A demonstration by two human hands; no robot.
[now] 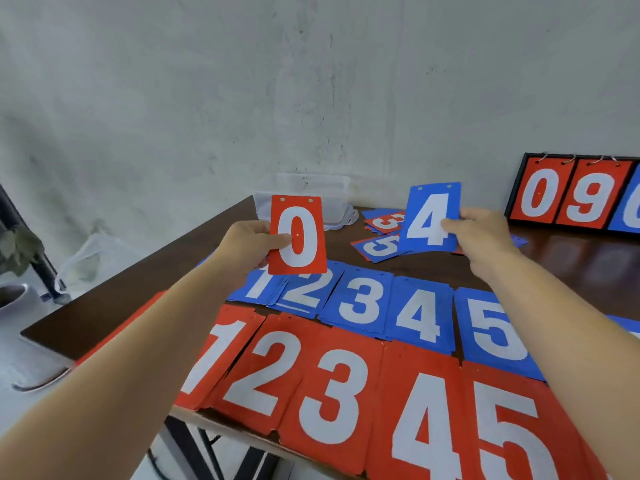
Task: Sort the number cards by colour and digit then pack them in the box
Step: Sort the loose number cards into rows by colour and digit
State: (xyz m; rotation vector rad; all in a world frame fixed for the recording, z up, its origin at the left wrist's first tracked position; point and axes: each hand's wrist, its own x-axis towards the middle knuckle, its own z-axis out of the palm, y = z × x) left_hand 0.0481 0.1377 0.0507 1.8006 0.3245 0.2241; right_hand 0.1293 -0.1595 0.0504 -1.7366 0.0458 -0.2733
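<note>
Above sorted rows, L hand (254,242) grip on red 0 (298,235), R hand (479,233) on blue 4 (431,218).

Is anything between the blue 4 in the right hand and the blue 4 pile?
Nothing visible. The blue 4 is held in the right hand above the table; the blue 4 pile lies uncovered, nearer the person.

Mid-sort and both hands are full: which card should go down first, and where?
Probably lower the right hand and lay its blue 4 card on the blue 4 pile, which lies open just below it. The left hand's red 0 card has no matching pile in view.
</note>
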